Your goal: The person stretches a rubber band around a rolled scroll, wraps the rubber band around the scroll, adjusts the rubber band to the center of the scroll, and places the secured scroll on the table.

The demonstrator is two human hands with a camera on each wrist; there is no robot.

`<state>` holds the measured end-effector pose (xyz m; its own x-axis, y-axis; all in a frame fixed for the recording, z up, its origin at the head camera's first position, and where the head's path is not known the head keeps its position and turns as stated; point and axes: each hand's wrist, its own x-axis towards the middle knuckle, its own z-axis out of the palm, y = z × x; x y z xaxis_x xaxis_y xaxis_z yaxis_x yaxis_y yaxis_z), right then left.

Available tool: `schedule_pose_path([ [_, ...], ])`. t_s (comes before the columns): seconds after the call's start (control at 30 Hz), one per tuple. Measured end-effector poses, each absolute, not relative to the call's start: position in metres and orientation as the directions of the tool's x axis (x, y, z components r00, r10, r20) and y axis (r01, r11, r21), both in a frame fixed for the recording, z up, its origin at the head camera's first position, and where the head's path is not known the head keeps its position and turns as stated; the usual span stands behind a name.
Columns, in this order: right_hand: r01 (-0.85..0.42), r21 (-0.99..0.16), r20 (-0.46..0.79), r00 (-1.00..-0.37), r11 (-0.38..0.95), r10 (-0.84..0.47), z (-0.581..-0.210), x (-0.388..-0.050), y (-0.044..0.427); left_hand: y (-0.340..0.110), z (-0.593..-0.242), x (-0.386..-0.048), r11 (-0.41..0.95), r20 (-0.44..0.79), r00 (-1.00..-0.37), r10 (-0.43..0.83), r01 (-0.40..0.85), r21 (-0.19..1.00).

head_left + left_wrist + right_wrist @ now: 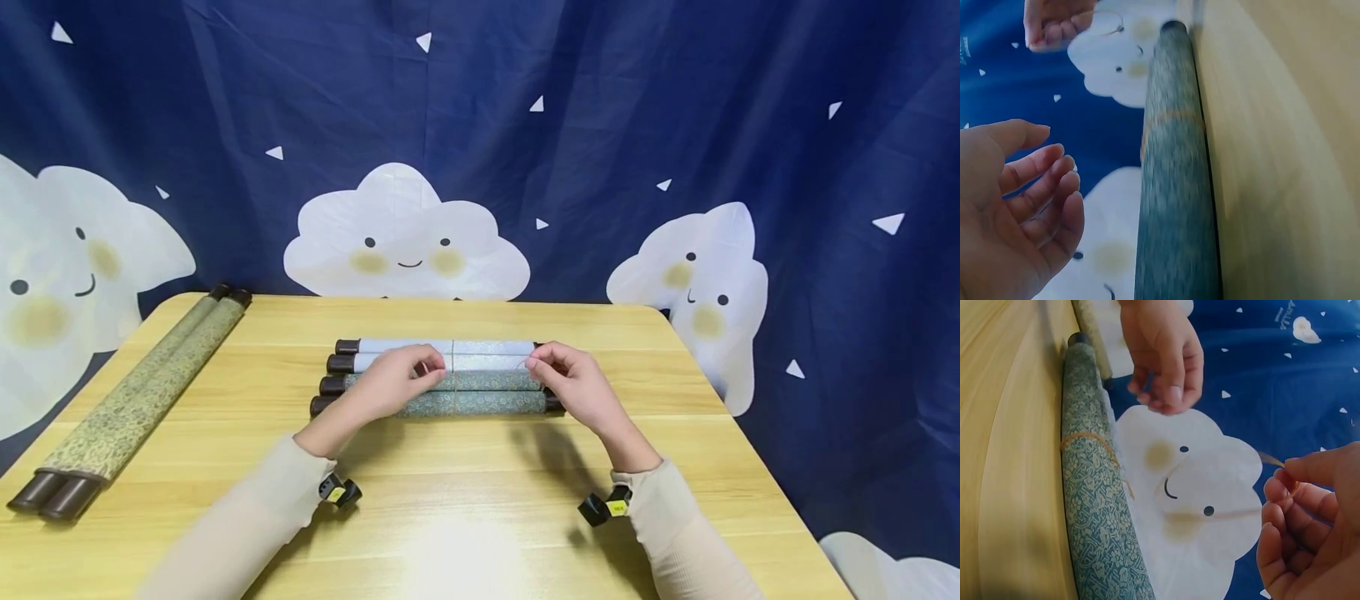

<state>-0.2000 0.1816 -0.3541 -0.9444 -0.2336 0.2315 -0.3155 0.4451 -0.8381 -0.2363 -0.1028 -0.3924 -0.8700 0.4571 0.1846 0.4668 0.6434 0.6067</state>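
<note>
Two pale blue scrolls (491,347) and two green patterned scrolls (487,403) lie side by side in a row, dark knobs at their ends. A thin brown cord (1085,435) goes round them near the middle. My left hand (393,382) hovers over the row left of the cord; in the left wrist view its fingers are loosely bent, thumb apart, holding nothing. Right of the cord, my right hand (577,385) pinches a loose length of the cord between thumb and fingers above the scrolls. In the right wrist view this stretch is thin and partly blurred.
Two yellow-green patterned scrolls (150,392) with dark knobs lie slanted along the left side of the wooden table (420,492). A dark blue curtain (600,50) with white clouds hangs behind the table's far edge.
</note>
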Motion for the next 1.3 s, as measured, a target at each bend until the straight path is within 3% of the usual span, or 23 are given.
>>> schedule_pose_path([
  [0.27, -0.338, -0.779, 0.258, -0.94, 0.528, -0.221, -0.368, -0.208, 0.189, -0.145, -0.395, -0.247, 0.765, 0.182, -0.91, 0.371, 0.411, 0.496],
  [0.87, -0.359, -0.675, 0.311, -0.931, 0.645, -0.192, -0.372, -0.202, 0.2, -0.257, -0.413, -0.26, 0.909, 0.341, -0.912, 0.229, 0.326, 0.261],
  [1.3, -0.363, -0.672, 0.319, -0.928, 0.645, -0.191, -0.374, -0.2, 0.202, -0.315, -0.422, -0.271, 0.941, 0.293, -0.943, 0.16, 0.235, 0.244],
])
